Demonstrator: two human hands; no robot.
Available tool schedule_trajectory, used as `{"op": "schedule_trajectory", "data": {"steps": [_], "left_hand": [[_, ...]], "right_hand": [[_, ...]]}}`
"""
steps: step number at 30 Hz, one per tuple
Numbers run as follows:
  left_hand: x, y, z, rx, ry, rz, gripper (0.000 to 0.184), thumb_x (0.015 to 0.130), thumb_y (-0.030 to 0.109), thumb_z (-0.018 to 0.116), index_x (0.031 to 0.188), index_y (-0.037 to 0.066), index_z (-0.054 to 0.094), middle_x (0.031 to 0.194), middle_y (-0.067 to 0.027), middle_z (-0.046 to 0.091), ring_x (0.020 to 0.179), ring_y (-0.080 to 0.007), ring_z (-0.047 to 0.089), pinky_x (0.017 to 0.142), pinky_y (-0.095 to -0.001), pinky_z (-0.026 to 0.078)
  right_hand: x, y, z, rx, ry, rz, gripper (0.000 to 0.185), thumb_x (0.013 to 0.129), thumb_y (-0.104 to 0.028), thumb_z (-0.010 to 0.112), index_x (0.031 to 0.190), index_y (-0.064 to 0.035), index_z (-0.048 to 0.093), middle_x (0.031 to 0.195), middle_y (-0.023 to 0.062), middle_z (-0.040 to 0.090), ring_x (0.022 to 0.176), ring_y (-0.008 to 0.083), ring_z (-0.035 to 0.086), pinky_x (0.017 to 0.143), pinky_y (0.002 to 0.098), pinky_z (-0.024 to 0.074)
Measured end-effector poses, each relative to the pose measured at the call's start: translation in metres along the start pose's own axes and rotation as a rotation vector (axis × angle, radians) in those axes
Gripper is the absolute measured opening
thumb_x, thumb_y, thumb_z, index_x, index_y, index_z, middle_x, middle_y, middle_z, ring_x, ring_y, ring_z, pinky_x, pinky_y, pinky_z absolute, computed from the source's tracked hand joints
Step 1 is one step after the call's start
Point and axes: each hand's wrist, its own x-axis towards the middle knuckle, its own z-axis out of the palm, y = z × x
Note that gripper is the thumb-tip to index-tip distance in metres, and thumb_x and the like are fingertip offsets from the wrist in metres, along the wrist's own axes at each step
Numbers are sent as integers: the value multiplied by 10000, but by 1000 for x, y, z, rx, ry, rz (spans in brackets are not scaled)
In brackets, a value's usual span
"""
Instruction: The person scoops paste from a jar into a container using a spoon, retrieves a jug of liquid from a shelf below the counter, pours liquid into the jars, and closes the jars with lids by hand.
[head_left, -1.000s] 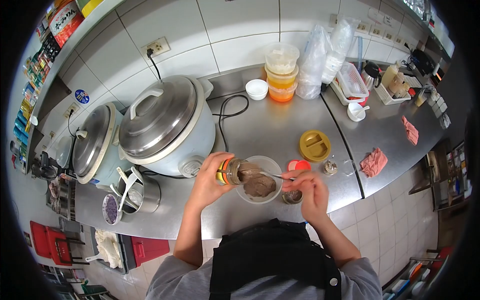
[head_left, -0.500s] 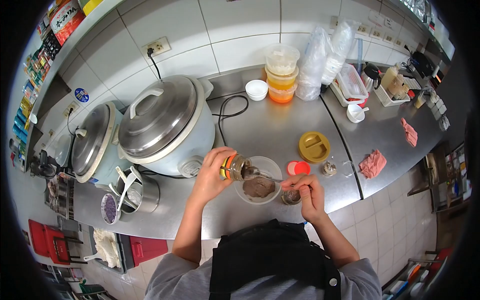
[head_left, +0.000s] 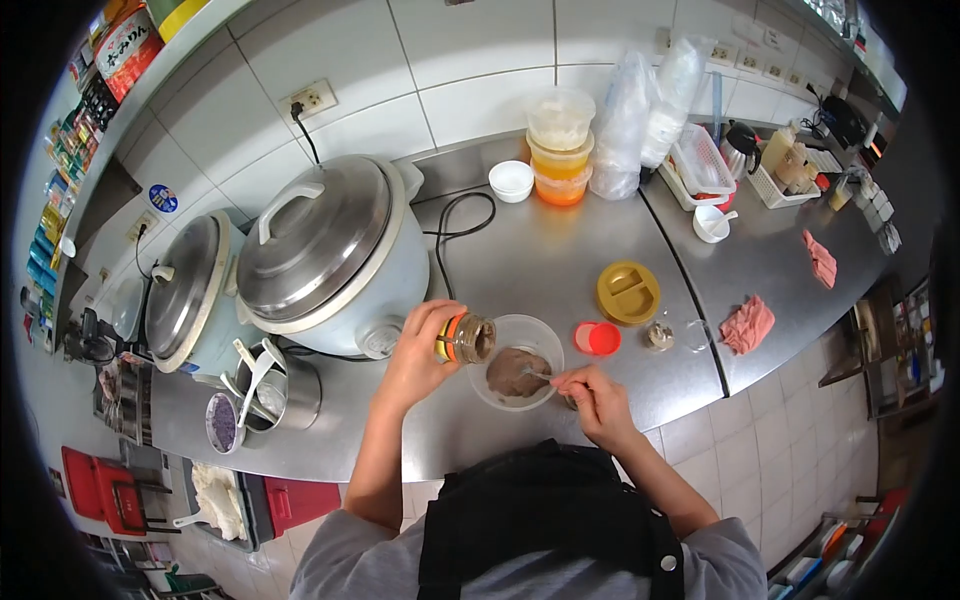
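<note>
My left hand (head_left: 422, 345) is wrapped round a small glass jar (head_left: 478, 340) with a yellow and orange label, tilted so its mouth faces right, above the bowl's left rim. In my right hand (head_left: 592, 397) I grip a metal spoon (head_left: 541, 376) by its handle. The spoon's head reaches into brownish powder (head_left: 512, 366) inside a clear plastic bowl (head_left: 489, 395). Partly hidden behind my right hand is another small glass jar (head_left: 571, 401). A red lid (head_left: 603, 338) and a round yellow-brown lid (head_left: 628, 293) lie just beyond the bowl.
Two large rice cookers (head_left: 325, 245) stand at the left, near a metal pot (head_left: 300, 390) of utensils. Stacked tubs (head_left: 561, 160) and a white bowl (head_left: 512, 181) are at the back. Pink cloths (head_left: 747, 325) lie to the right, near a tiny glass jar (head_left: 659, 336).
The spoon has moved from the jar's mouth down into the powder in the bowl. My right hand has shifted slightly left. My left hand still holds the jar in nearly the same place.
</note>
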Motion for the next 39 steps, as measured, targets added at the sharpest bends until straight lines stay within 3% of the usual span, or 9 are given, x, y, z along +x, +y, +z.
{"op": "schedule_trajectory", "data": {"steps": [8, 13, 15, 19, 21, 24, 33, 36, 39], "left_hand": [[-5, 0, -4, -78, 39, -36, 733, 591, 39, 902, 1253, 73, 589, 1294, -124, 591, 1183, -322, 592, 997, -395, 498], [-4, 0, 3, -110, 83, -22, 751, 572, 47, 923, 1241, 73, 585, 1279, -131, 597, 1177, -308, 599, 987, -387, 503], [-4, -1, 9, -156, 122, -5, 770, 571, 40, 935, 1243, 75, 561, 1293, -139, 575, 1183, -293, 596, 981, -392, 506], [-8, -8, 29, -285, 147, 11, 833, 587, 50, 951, 1278, 90, 488, 1336, -141, 526, 1201, -276, 576, 964, -397, 518], [-11, -5, 41, -413, 286, -30, 903, 610, 78, 961, 1303, 114, 384, 1353, -150, 473, 1230, -290, 542, 997, -421, 498], [-9, 6, 55, -458, 510, 89, 917, 593, 76, 971, 1260, 119, 344, 1309, -156, 460, 1224, -302, 523, 1005, -408, 487], [-5, 28, 74, -317, 875, 131, 927, 646, 139, 963, 1277, 141, 284, 1352, -145, 396, 1274, -334, 490, 1086, -477, 417], [-2, 27, 72, -329, 903, 186, 924, 652, 155, 963, 1275, 151, 281, 1356, -138, 387, 1286, -342, 487, 1095, -490, 414], [2, 19, 67, -324, 878, 275, 926, 651, 154, 963, 1274, 158, 278, 1357, -140, 389, 1292, -346, 487, 1098, -500, 423]], "right_hand": [[14, -25, -21, 461, 357, 87, 249, 1089, -199, 430, 998, 11, 528, 954, 175, 677, 886, 242, 693, 805, 357, 575], [17, -51, -27, 537, 367, -58, 256, 1092, -215, 413, 1016, 7, 514, 1003, 209, 671, 891, 234, 684, 799, 364, 581], [20, -66, -18, 347, 197, -280, 137, 1059, -118, 478, 1023, 5, 526, 1045, 209, 683, 908, 226, 681, 810, 363, 577], [32, -80, 2, 119, 31, -443, 73, 967, 16, 581, 1039, 7, 577, 1107, 209, 690, 953, 259, 691, 815, 347, 569], [38, -79, 13, -64, -47, -594, 272, 867, 1, 654, 1136, 31, 625, 1169, 141, 683, 980, 308, 681, 834, 365, 563], [40, -93, 17, -255, -59, -754, 371, 839, -14, 688, 1202, 36, 628, 1180, 157, 672, 969, 297, 678, 799, 351, 570], [48, -111, 38, -303, 224, -801, 330, 767, 50, 745, 1092, 36, 690, 1049, 146, 721, 828, 237, 713, 696, 296, 591], [48, -117, 41, -98, 171, -647, 302, 772, 65, 745, 1067, 26, 700, 1048, 147, 731, 863, 236, 716, 712, 306, 588], [53, -123, 31, -54, 49, -685, 291, 768, 73, 746, 1049, 20, 692, 1067, 146, 732, 890, 252, 713, 733, 319, 583]]}}
